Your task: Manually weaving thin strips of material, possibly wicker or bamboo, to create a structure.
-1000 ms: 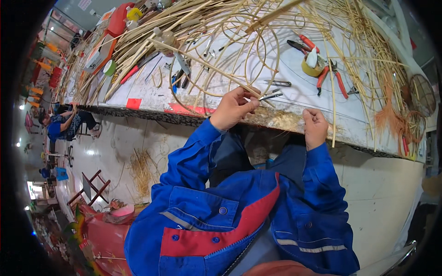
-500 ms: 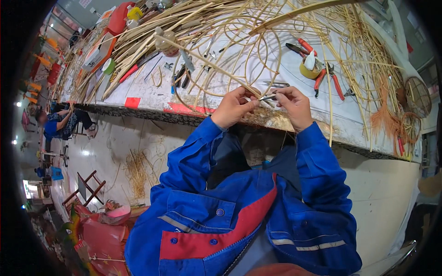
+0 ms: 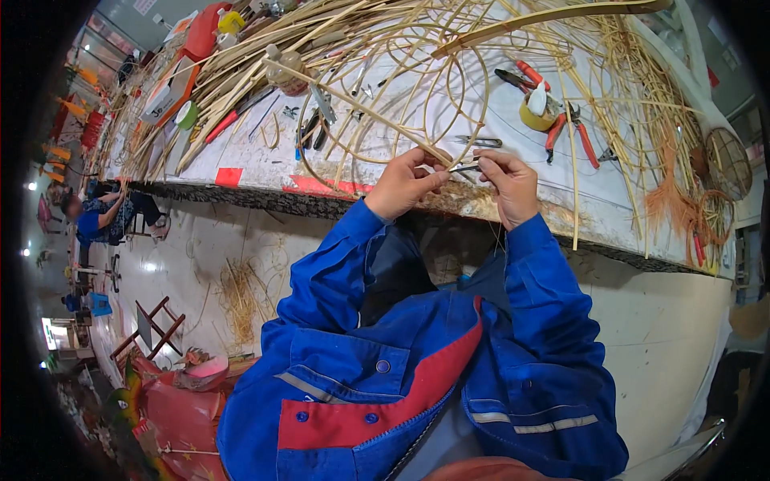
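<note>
My left hand (image 3: 405, 183) is closed on the near end of a long bamboo strip (image 3: 370, 112), which slants away to the far left over the table. Thumb and fingers of my right hand (image 3: 511, 183) pinch a short, thin dark strip (image 3: 465, 168). This dark strip reaches across to the bamboo at my left fingertips; its exact kind is too small to make out. Just beyond my hands lies a pair of thread snips (image 3: 480, 141). Round bamboo hoops (image 3: 465, 104) tied into a frame rest on the table past the left hand.
Red-handled cutters (image 3: 579, 136), a yellow tape roll (image 3: 539, 112) and pliers (image 3: 525, 78) lie on the right. Leftward are a plastic bottle (image 3: 286, 70), a green tape roll (image 3: 187, 115) and piled bamboo strips (image 3: 233, 76). A seated person (image 3: 100, 216) and folding stool (image 3: 152, 327) are far left.
The piece between my hands showed broad and shiny before; now it looks narrow and dark. My right hand has shifted slightly left. My left hand keeps its hold on the bamboo strip.
</note>
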